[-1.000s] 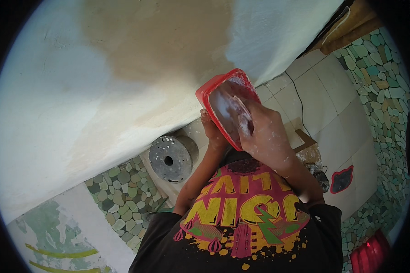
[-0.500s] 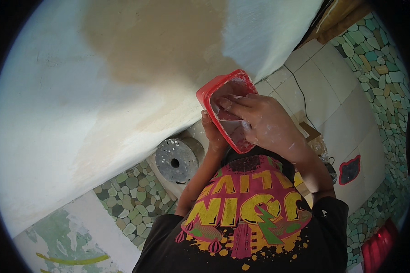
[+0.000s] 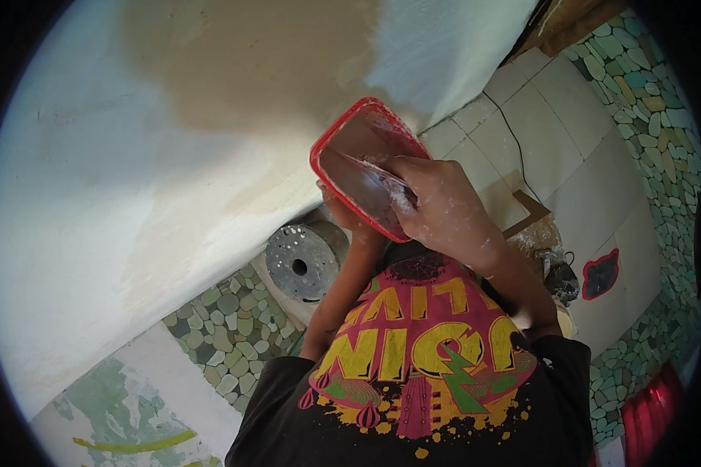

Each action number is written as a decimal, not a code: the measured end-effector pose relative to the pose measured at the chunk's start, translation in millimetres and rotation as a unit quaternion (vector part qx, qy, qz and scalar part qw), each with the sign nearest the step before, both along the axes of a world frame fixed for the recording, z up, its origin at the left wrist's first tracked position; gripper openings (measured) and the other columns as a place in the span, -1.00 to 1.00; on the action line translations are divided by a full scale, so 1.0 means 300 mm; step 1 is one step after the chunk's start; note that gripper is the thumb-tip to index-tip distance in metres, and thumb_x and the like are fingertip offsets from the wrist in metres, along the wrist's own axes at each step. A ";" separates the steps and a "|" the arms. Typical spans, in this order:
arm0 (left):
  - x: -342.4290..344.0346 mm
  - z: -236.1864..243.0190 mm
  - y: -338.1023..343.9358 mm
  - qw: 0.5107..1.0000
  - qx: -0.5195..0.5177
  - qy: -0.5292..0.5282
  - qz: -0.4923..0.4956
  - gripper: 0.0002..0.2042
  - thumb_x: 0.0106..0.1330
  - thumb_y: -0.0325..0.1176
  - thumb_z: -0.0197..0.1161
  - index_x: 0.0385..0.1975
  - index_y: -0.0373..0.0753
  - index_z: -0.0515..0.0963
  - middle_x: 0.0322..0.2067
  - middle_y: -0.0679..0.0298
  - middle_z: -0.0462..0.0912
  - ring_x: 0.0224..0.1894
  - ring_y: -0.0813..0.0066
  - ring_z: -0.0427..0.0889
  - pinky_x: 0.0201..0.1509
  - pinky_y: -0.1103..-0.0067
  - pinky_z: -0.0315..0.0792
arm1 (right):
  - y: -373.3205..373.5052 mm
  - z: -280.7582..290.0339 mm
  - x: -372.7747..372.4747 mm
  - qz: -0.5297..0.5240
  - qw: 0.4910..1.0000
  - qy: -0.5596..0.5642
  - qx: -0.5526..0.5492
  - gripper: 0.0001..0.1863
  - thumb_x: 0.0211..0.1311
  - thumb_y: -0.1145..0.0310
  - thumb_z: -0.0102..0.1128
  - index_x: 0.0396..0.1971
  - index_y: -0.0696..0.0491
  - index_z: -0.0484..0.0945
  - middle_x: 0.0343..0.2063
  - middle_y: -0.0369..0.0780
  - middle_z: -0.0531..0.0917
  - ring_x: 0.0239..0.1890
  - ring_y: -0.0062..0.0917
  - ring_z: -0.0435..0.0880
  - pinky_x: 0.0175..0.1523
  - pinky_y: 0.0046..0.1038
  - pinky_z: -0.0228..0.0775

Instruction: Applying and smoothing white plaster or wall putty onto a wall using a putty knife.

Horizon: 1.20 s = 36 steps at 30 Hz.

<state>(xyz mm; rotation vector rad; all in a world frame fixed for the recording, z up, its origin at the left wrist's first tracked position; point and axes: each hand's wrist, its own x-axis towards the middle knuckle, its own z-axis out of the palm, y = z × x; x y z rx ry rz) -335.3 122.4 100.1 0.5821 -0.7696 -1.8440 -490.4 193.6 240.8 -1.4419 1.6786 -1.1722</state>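
Observation:
A red rectangular plastic tub [image 3: 317,165] is tilted in front of my chest, its walls smeared with whitish paste. My left hand [image 3: 349,215] is closed around its underside, partly hidden by the tub. My right hand [image 3: 440,198] reaches in over the right rim. Its fingers are closed on a thin, flat scraper [image 3: 370,165] coated with paste, whose exact kind is hard to make out. Pale paste smears cover the right fingers and knuckles.
A white wall [image 3: 210,179] with a large brown damp-looking patch rises ahead and left. On the floor stand a grey round spool-like object [image 3: 300,263], a brown angled piece [image 3: 528,214] and a dark power tool [image 3: 561,280]. A thin cable [image 3: 514,140] crosses the pale tiles.
The tub has shifted left and slightly up, and its opening now faces me more. My right hand has turned, bringing the scraper's edge into view inside the tub.

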 end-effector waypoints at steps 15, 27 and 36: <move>0.139 -0.326 -0.060 0.994 0.077 0.074 -0.027 -0.31 0.46 0.25 -0.13 0.35 -0.19 0.28 0.23 0.13 0.46 0.24 0.20 0.48 0.33 0.24 0.40 | -0.035 -0.033 0.096 0.010 0.999 -0.040 -0.003 -0.63 0.20 0.50 0.16 0.02 0.18 0.61 -0.20 0.08 0.70 -0.10 0.02 0.68 0.02 -0.23 0.53; 0.058 -0.281 -0.020 0.985 0.074 0.116 -0.100 -0.24 0.41 0.33 -0.09 0.38 -0.18 0.27 0.25 0.13 0.46 0.24 0.18 0.50 0.33 0.19 0.40 | -0.019 -0.127 -0.017 0.061 0.977 -0.203 0.017 -0.67 0.27 0.59 0.16 0.03 0.28 0.59 -0.15 -0.09 0.76 -0.08 -0.57 0.68 0.07 -0.45 0.48; 0.105 -0.257 -0.105 0.969 0.240 0.048 -0.007 -0.26 0.45 0.28 -0.14 0.45 -0.14 0.20 0.34 0.16 0.39 0.37 0.14 0.37 0.44 0.17 0.27 | 0.037 -0.044 -0.082 -0.001 0.933 -0.358 0.033 -0.74 0.26 0.54 0.25 -0.06 0.26 0.61 -0.21 -0.14 0.77 -0.18 -0.55 0.71 0.02 -0.43 0.53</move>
